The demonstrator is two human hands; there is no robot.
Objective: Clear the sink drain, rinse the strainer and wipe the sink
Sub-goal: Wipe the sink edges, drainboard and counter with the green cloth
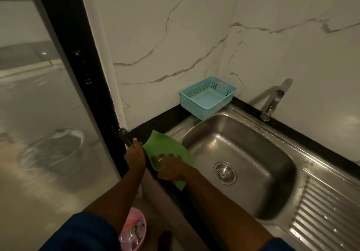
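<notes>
A green cloth (pixel 167 147) lies spread over the left rim of the steel sink (pixel 253 143) and the black counter edge. My right hand (pixel 171 168) sits on the cloth's near part with its fingers bent into the fabric. My left hand (pixel 136 154) rests at the cloth's left edge on the counter corner; its fingers are hidden behind the hand. The round metal strainer (pixel 225 172) sits in the drain at the bottom of the wet basin.
An empty blue plastic basket (pixel 208 98) stands at the back left corner by the marble wall. The faucet (pixel 272 102) rises behind the basin. A ribbed draining board (pixel 321 217) extends right. A pink bin (pixel 134 229) with rubbish stands on the floor below; a black door frame (pixel 87 75) is at left.
</notes>
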